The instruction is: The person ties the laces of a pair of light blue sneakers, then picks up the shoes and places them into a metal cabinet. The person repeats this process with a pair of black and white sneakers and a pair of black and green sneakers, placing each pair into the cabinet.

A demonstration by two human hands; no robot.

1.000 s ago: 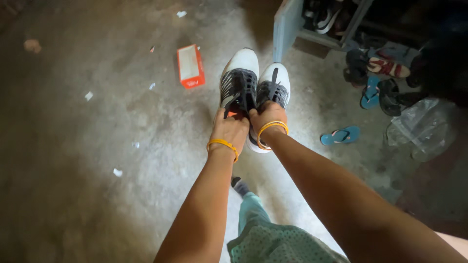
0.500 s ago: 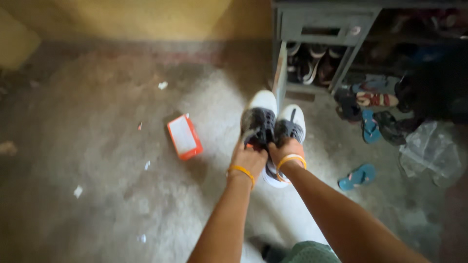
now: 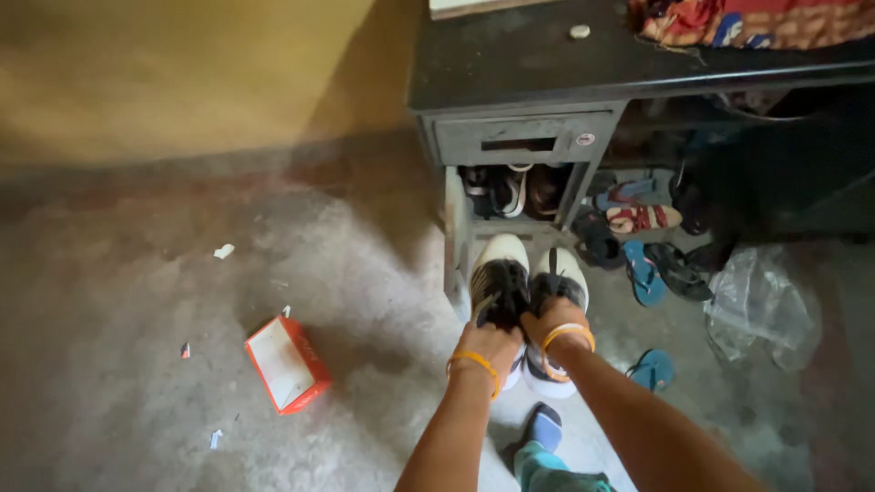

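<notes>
We see two bare arms reaching out over a concrete floor. The left hand grips the left sneaker at its heel end; the right hand grips the right sneaker the same way. The shoes sit side by side, touching, toes pointing far, held above the floor just near a dark desk. Fingers are hidden behind the shoe collars (only knuckles and yellow wristbands show). Under the desk drawer, a shelf of footwear is dim and hard to sort out. To the right: loose sandals, a crumpled plastic bag. Left, an orange box. A socked foot is cut off at the bottom edge.
</notes>
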